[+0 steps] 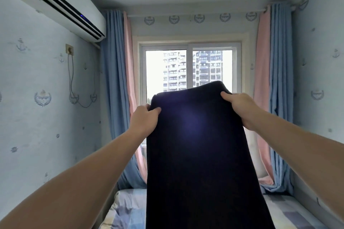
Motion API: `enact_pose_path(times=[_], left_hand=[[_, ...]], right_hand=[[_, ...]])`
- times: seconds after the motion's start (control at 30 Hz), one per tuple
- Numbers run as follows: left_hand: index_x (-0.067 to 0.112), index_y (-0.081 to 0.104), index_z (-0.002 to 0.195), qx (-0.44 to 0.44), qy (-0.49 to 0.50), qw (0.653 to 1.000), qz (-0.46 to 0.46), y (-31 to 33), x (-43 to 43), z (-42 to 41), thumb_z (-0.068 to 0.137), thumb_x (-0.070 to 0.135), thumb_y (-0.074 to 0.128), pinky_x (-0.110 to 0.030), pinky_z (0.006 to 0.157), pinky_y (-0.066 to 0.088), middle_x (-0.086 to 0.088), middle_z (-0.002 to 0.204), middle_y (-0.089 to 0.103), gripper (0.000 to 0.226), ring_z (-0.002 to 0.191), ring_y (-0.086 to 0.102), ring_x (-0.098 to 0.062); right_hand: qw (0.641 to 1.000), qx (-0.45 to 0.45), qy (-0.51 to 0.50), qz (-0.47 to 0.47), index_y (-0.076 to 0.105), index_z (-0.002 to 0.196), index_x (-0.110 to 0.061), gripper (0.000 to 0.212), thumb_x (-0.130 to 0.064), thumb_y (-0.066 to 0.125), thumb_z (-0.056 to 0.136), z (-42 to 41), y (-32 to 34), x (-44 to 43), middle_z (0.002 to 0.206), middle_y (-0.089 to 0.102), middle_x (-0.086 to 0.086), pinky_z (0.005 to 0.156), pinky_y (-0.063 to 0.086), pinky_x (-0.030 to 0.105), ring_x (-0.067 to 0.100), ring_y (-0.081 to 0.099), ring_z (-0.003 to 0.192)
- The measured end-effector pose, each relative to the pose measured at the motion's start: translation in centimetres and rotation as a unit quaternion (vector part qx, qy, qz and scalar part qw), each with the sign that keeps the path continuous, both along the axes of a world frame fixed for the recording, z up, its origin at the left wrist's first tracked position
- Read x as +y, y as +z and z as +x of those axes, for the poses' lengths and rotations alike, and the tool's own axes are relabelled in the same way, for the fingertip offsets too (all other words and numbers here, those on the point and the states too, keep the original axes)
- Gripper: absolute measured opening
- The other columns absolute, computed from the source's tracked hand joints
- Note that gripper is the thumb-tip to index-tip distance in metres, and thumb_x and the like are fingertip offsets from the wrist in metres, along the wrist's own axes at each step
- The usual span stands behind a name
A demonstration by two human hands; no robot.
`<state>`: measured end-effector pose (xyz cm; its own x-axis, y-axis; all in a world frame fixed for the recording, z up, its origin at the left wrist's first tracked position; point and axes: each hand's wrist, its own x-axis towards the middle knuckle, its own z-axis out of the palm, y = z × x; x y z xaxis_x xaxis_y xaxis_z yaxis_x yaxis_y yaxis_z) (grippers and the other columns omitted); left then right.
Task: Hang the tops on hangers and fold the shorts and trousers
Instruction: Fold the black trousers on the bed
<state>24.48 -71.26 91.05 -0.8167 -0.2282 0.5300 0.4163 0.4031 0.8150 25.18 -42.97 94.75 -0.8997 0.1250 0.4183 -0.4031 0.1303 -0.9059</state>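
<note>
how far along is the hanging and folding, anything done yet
Done: nothing finished shows here, no hung tops or folded pile. In hand: the left hand and right hand each grip a top corner of a dark navy garment, held up unfolded above the bed. Left: folding or hanging this piece; any other clothes are out of view.

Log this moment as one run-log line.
dark garment: held up, hanging | left hand: grips top corner | right hand: grips top corner

The big dark trousers [201,154] hang in the middle and block the way to the window [189,68]. There is open room left and right, over the bed [126,208].
</note>
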Motion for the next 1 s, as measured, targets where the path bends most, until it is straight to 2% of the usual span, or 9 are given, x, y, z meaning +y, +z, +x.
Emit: enact_pose_path(times=[0.13,0.27,0.33,0.43,0.53,0.67,0.77,0.9,1.0], left_hand=[[0.02,0.066,0.097,-0.056,-0.014,0.998,0.025,-5.0,-3.5,-4.9,0.096,0.027,0.06,-0.038,0.084,0.058,0.003,0.092,0.074,0.009,0.09,0.071,-0.018],[0.015,0.067,0.096,-0.132,-0.014,0.991,0.031,-12.2,-7.6,-11.7,0.094,0.025,0.062,-0.046,0.087,0.058,-0.003,0.093,0.075,0.011,0.089,0.072,-0.023],[0.015,0.068,0.094,-0.175,-0.003,0.984,0.026,-16.6,-9.8,-15.8,0.093,0.026,0.063,-0.048,0.087,0.057,-0.004,0.092,0.074,0.012,0.088,0.071,-0.023],[0.014,0.067,0.088,-0.242,0.015,0.969,0.038,-23.4,-12.8,-22.8,0.09,0.025,0.066,-0.048,0.086,0.057,-0.006,0.088,0.073,0.011,0.087,0.07,-0.026],[0.013,0.067,0.092,-0.305,0.035,0.95,0.054,-30.4,-15.3,-28.6,0.086,0.028,0.067,-0.047,0.088,0.057,-0.008,0.093,0.073,0.016,0.091,0.07,-0.027],[0.007,0.064,0.105,-0.383,0.069,0.918,0.069,-42.7,-19.2,-39.2,0.095,0.015,0.062,-0.044,0.095,0.052,-0.01,0.103,0.07,0.012,0.101,0.066,-0.029],[0.009,0.062,0.101,-0.413,0.096,0.903,0.074,-52.0,-21.4,-46.1,0.098,0.017,0.059,-0.039,0.086,0.051,-0.011,0.102,0.068,0.009,0.097,0.063,-0.028],[0.01,0.062,0.097,-0.438,0.096,0.89,0.078,-63.1,-23.2,-53.8,0.1,0.026,0.054,-0.043,0.085,0.052,-0.01,0.096,0.067,0.018,0.093,0.064,-0.031],[0.011,0.058,0.089,-0.434,0.114,0.891,0.073,-70.2,-23.9,-57.9,0.1,0.03,0.053,-0.038,0.073,0.048,-0.01,0.087,0.062,0.023,0.084,0.061,-0.031]], right_hand=[[0.999,-0.049,0.008,0.018,0.074,0.094,-0.008,0.023,-0.029,0.068,0.094,-5.9,-4.8,-3.1,0.088,0.079,0.006,0.074,0.06,0.034,0.019,0.076,0.072],[0.992,-0.111,0.017,0.05,0.075,0.099,-0.01,0.022,-0.03,0.069,0.093,-13.8,-11.7,-6.9,0.096,0.078,0.005,0.089,0.056,0.042,0.026,0.073,0.094],[0.985,-0.151,0.03,0.074,0.075,0.099,-0.014,0.019,-0.031,0.067,0.095,-18.6,-16.1,-8.9,0.095,0.079,0.002,0.083,0.057,0.038,0.022,0.073,0.092],[0.972,-0.199,0.046,0.114,0.076,0.096,-0.015,0.016,-0.028,0.066,0.096,-26.5,-22.4,-11.8,0.089,0.079,0.002,0.065,0.057,0.029,0.018,0.075,0.079],[0.957,-0.245,0.054,0.144,0.077,0.09,-0.014,0.016,-0.026,0.068,0.096,-33.6,-29.2,-14.8,0.085,0.079,0.005,0.073,0.058,0.033,0.019,0.074,0.075],[0.936,-0.301,0.066,0.17,0.075,0.084,-0.005,0.023,-0.025,0.069,0.095,-45.8,-41.6,-19.9,0.08,0.076,0.006,0.07,0.052,0.032,0.017,0.068,0.069],[0.929,-0.326,0.052,0.17,0.074,0.085,-0.005,0.027,-0.029,0.067,0.096,-53.2,-51.2,-23.0,0.078,0.071,0.006,0.064,0.049,0.03,0.016,0.064,0.065],[0.928,-0.339,0.008,0.155,0.073,0.087,-0.01,0.024,-0.031,0.066,0.097,-60.8,-62.7,-25.9,0.081,0.073,0.004,0.057,0.048,0.028,0.018,0.066,0.07],[0.929,-0.335,-0.026,0.154,0.072,0.09,-0.006,0.027,-0.031,0.065,0.097,-65.0,-70.0,-27.4,0.085,0.071,0.008,0.061,0.047,0.03,0.02,0.064,0.072]])
